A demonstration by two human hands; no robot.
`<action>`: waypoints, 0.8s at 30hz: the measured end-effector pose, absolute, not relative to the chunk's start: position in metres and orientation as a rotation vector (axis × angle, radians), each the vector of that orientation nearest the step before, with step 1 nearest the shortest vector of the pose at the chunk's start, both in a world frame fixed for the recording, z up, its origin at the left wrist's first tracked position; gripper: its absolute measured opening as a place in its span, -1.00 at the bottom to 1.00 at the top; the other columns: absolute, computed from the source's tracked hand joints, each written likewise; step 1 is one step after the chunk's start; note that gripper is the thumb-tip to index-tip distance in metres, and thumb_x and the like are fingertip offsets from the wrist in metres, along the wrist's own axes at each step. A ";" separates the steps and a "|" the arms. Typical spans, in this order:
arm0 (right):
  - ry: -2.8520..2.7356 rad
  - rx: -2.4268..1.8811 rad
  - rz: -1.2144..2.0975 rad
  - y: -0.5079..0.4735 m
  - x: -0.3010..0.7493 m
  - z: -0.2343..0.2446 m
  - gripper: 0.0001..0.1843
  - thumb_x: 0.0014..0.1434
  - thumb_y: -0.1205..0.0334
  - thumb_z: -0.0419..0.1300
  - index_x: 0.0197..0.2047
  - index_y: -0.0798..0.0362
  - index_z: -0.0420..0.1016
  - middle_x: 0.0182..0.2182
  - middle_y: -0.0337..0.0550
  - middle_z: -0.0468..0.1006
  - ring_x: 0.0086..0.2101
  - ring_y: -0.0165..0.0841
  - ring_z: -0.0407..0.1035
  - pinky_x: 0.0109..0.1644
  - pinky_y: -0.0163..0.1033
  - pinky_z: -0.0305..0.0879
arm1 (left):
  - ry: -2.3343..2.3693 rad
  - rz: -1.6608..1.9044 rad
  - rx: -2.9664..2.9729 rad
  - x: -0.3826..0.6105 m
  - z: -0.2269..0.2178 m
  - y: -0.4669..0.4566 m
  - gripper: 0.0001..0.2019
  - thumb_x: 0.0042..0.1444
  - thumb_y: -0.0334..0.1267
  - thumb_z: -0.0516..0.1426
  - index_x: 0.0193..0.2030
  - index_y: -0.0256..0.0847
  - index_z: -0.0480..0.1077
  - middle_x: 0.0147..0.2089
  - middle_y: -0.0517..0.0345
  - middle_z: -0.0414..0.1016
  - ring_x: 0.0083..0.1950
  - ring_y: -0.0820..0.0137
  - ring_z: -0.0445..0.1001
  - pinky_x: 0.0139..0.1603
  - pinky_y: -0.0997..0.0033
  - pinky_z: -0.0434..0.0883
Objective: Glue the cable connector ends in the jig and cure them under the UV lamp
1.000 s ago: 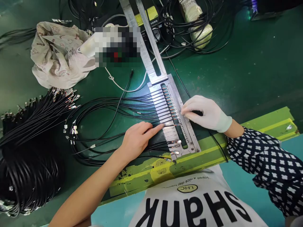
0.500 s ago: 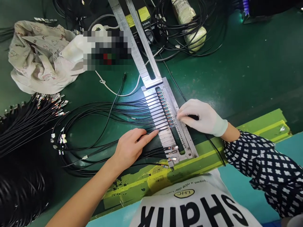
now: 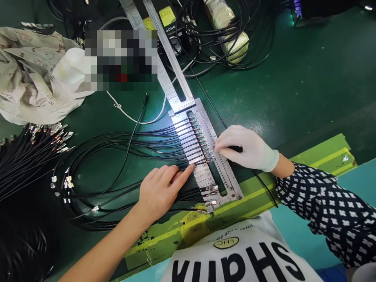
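Note:
A slotted metal fixture [image 3: 202, 176] carries a row of black cables [image 3: 173, 137] laid side by side, their small connector ends [image 3: 199, 133] in the slot. My bare left hand [image 3: 161, 192] is at the fixture's left edge, index finger stretched along a black cable, the other fingers curled in; the cable runs out from its fingertip to the slot. My white-gloved right hand [image 3: 246, 149] is at the fixture's right rail, thumb and forefinger pinched together. Anything between those fingertips is hidden. Below my left fingertip, loose cable ends [image 3: 212, 188] rest on the fixture.
A long metal guide [image 3: 173, 62] extends from the fixture's far end. Bundled cables [image 3: 26, 164] lie at the left, beside a cloth [image 3: 32, 78]. Coiled cables and a wrapped roll [image 3: 235, 47] are at the back. Yellow-green tape [image 3: 264, 180] lines the table's near edge.
The view has shifted slightly, moving the scene a little to the left. Both hands stay at nearly the same places on the fixture.

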State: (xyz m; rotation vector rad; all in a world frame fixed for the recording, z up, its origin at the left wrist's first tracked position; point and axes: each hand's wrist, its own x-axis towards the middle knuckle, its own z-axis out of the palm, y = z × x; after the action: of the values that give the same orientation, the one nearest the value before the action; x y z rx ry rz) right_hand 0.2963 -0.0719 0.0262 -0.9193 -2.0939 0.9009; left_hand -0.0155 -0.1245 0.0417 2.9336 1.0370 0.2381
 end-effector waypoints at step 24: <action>-2.097 -0.947 0.905 -0.071 0.300 0.021 -0.80 0.36 0.26 0.15 -0.21 0.04 0.62 -0.21 -0.16 0.65 -0.16 -0.25 0.49 0.04 -0.09 0.31 | 1.011 0.221 2.683 -0.016 0.035 -0.128 -0.38 0.30 -0.57 -0.01 0.46 -0.07 0.16 -0.08 0.00 0.43 -0.19 0.31 0.38 -0.21 0.32 0.25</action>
State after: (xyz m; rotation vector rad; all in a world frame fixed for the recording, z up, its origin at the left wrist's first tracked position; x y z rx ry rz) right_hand 0.2995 -0.0706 0.0209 -0.9472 -2.0973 0.9052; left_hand -0.0157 -0.1277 0.0349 2.6829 1.0114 0.2206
